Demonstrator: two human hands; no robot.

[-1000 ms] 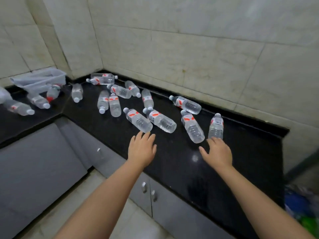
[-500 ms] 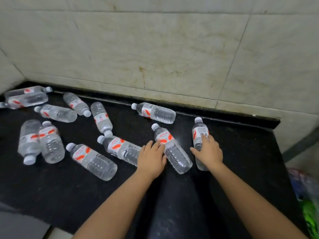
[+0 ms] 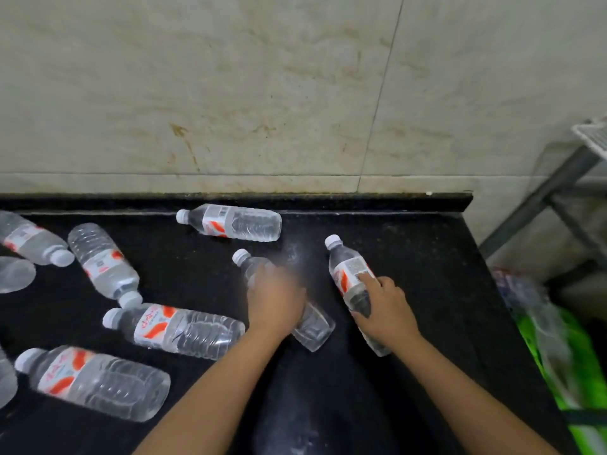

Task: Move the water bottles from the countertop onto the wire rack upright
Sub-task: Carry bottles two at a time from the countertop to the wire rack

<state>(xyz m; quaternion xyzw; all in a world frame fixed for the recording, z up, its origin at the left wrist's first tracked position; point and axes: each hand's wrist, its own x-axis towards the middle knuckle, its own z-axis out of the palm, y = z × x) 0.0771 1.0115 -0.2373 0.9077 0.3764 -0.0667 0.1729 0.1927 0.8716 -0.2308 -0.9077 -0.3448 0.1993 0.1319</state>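
Observation:
Several clear water bottles with red-and-white labels and white caps lie on their sides on the black countertop. My left hand, blurred, wraps over the middle of one lying bottle whose cap points up-left. My right hand grips a second bottle below its label, cap pointing toward the wall. Another bottle lies by the back edge. A corner of the white wire rack on a grey metal frame shows at the far right.
More bottles lie to the left, some cut off by the frame edge. A tiled wall backs the counter. Right of the counter's end, low down, sit a green bag and a plastic-wrapped item.
The view has closed in on the counter's right end. Both hands went from resting on the two nearest bottles to curling around them. The rack corner has come into view.

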